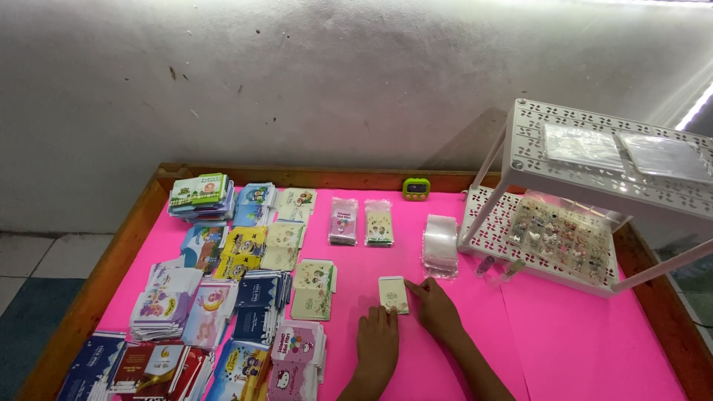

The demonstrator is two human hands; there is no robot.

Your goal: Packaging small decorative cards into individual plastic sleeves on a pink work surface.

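As I look down from the head camera, my left hand [377, 336] lies flat at the bottom centre of the frame, fingers together, palm down on the pink table [564, 349]; its fingertips reach the lower edge of a small cream card [394, 294]. My right hand [436, 308], just to the right, also rests on the table with fingers extended, the fingertips touching the card's right edge; neither hand pinches it. Lower left of the frame: stacks of printed card packets [223, 297], spread in rows up to the table's upper left corner. Above the card, centre frame: two filled clear pouches [361, 221] side by side, and a pile of empty clear bags [440, 243] to their right. Right of frame: a white perforated two-tier rack [594, 160], its lower shelf holding a tray of small trinkets [561, 238]. Farthest, at the table's back edge: a small green timer [417, 188].
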